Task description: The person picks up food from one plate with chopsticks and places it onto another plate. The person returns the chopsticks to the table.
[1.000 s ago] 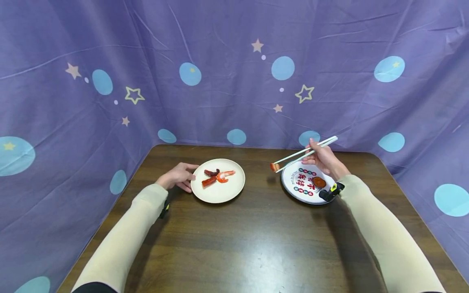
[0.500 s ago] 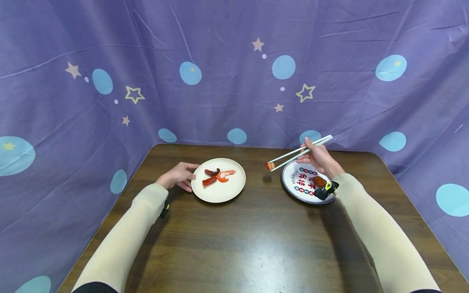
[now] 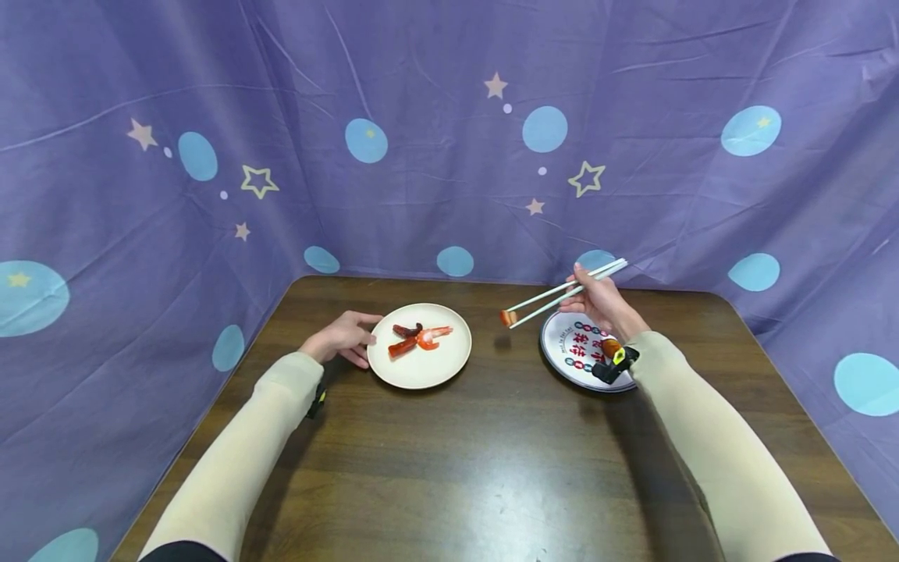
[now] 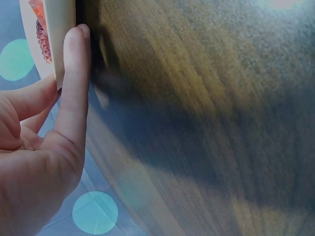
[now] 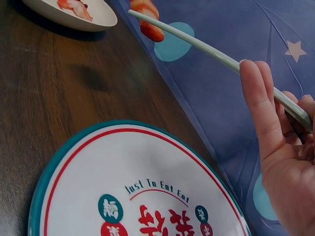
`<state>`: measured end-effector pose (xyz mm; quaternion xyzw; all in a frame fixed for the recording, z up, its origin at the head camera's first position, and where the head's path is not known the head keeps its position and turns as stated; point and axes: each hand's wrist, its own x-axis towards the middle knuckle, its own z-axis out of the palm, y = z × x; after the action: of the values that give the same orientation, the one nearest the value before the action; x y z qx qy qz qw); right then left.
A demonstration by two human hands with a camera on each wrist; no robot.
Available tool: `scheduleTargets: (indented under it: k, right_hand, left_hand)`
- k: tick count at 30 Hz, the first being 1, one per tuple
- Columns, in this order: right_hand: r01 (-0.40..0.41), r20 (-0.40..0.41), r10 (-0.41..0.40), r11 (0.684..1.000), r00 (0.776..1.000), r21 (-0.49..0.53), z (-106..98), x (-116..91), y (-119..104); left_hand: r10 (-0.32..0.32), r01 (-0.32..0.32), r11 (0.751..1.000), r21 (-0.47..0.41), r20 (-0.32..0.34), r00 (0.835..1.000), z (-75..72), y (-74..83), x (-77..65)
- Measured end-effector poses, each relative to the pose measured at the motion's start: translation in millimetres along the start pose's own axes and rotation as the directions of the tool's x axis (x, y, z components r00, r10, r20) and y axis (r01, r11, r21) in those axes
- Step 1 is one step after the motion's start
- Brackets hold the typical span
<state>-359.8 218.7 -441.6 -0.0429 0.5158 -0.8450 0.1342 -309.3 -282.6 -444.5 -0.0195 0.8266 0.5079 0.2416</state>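
On the table point(image 3: 435, 460), left hand point(image 3: 342, 337) pinching cream plate point(image 3: 421, 375), right hand point(image 3: 602, 303) gripping chopsticks point(image 5: 197, 44), wrist camera point(image 3: 604, 371) partly hiding printed plate point(image 3: 555, 332)

A plate point(image 3: 430, 374) is sitting between 10 and 11 o'clock on the table point(image 3: 477, 445), the left hand point(image 3: 345, 337) holding its rim at 9. On it, a shrimp point(image 3: 430, 339) is lying toward 2 o'clock, one morsel point(image 3: 407, 332) toward 11, another morsel point(image 3: 403, 349) toward 9. A second plate point(image 3: 557, 341) is resting at 3 o'clock from the first, a slice of food point(image 3: 611, 346) lying toward its 3. The right hand point(image 3: 601, 300), by that plate's 12 o'clock edge, is holding chopsticks point(image 3: 593, 275) pointing toward 8, their tips gripping a chunk of food point(image 3: 508, 318) above the table, between the plates. A curtain point(image 3: 435, 203) is hanging behind at 12.
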Motion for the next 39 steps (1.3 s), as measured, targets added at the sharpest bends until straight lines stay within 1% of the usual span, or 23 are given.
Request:
scheduleTargets:
  k: [5, 11, 18, 32, 39]
  right_hand:
    - [-0.004, -0.007, 0.004, 1.0, 1.0, -0.013, 3, 3, 5]
    - [0.004, 0.005, -0.004, 1.0, 1.0, -0.018, 9, 6, 11]
    - [-0.001, 0.012, 0.001, 1.0, 1.0, -0.027, 18, 10, 16]
    - [-0.014, 0.013, 0.014, 1.0, 1.0, -0.018, 36, 17, 27]
    - [-0.025, 0.01, 0.026, 0.999, 1.0, -0.039, 45, 23, 32]
  left_hand:
    - [-0.006, 0.006, 1.0, -0.009, -0.002, 1.0, 0.1, -1.4, 0.5]
    - [-0.011, 0.011, 1.0, -0.011, -0.001, 1.0, 0.4, -1.4, 2.3]
    - [0.007, -0.007, 1.0, -0.017, 0.006, 1.0, 0.7, -4.0, 4.4]
    - [-0.006, 0.006, 1.0, 0.001, 0.0, 1.0, 0.5, -1.2, 3.2]
    - [-0.004, 0.004, 1.0, -0.002, -0.005, 1.0, -0.3, -0.6, 2.8]
